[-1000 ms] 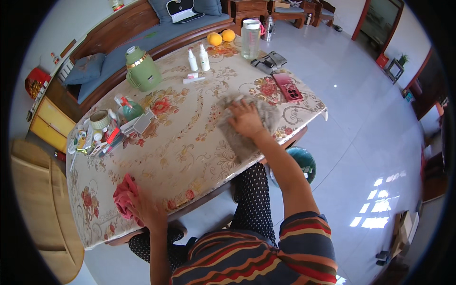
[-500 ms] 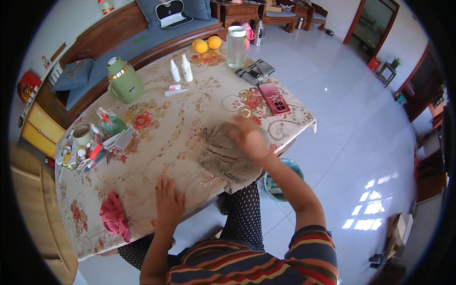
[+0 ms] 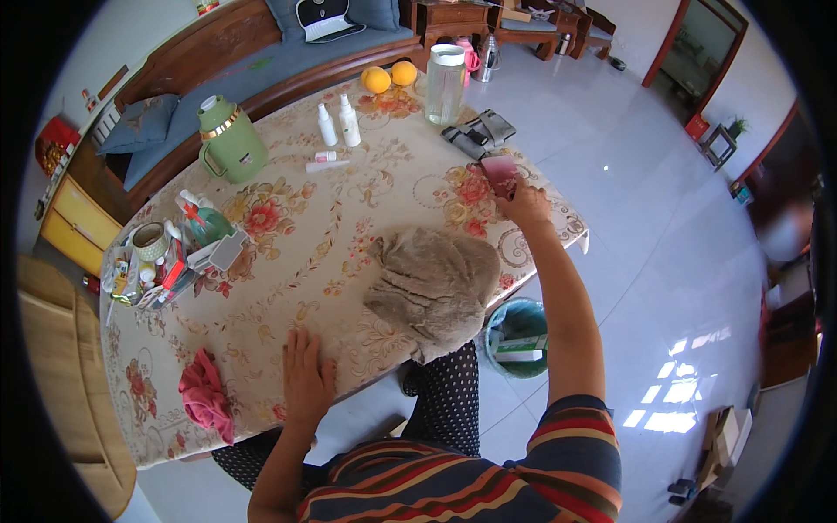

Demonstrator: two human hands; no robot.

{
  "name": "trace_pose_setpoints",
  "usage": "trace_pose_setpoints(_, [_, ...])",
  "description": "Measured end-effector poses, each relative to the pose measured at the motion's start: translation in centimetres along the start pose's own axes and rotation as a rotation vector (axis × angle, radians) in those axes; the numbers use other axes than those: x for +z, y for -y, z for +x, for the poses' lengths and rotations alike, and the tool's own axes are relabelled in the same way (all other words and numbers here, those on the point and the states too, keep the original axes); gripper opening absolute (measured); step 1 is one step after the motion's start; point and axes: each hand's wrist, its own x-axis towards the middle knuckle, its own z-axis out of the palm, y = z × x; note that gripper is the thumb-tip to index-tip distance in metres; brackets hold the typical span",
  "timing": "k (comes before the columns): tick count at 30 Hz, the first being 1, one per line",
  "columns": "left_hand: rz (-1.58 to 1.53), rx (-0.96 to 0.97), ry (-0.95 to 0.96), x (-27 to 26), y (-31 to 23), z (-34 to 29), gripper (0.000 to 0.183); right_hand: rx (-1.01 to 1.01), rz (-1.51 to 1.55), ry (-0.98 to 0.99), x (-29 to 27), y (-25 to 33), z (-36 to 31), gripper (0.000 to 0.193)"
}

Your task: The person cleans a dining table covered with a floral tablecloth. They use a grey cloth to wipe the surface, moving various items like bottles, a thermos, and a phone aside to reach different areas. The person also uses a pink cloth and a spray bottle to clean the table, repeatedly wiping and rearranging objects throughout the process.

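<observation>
My right hand (image 3: 526, 207) reaches over the near end of a pink-red phone (image 3: 500, 172) at the table's right side, thumb and fingers closed about it. The phone lies back side up, its lower part hidden under the hand. Palm down near the front edge, my left hand (image 3: 308, 376) rests on the flowered tablecloth (image 3: 288, 288), fingers stretched out and nothing in them. Between the hands a crumpled grey-brown cloth (image 3: 433, 288) is heaped, one end hanging over the edge. A bunched pink cloth (image 3: 206, 397) lies left of my left hand.
Beyond the phone lie a grey folded strap-like item (image 3: 479, 132) and a tall water jar (image 3: 445, 87). White bottles (image 3: 349, 122), oranges (image 3: 376, 80), a green thermos (image 3: 231, 144) and a filled organizer (image 3: 166, 270) stand farther off. A waste bin (image 3: 518, 336) sits on the floor.
My right hand has left the grey-brown cloth and moved forward and right onto the phone. The cloth now lies bunched up differently. My left hand stays in place.
</observation>
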Motion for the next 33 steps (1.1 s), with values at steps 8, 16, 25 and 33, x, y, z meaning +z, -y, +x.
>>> trace_pose_setpoints(8, [-0.117,0.066,-0.105,0.6,1.3,-0.6,0.042,0.168,0.434,0.168,-2.7,0.4,-1.5,0.070])
trace_pose_setpoints(16, [-2.001,-0.406,0.094,0.4,-6.3,3.1,0.053,-0.157,1.220,0.833,-6.6,9.9,-17.0,0.064])
trace_pose_setpoints(25, [-2.324,-0.543,0.042,0.3,-5.0,3.3,0.063,-0.653,0.590,0.648,-5.1,14.8,-16.8,0.058])
trace_pose_setpoints(33, [-2.332,-0.661,0.286,2.5,-3.2,2.6,0.065,-0.249,0.170,-0.256,3.3,10.1,6.1,0.068])
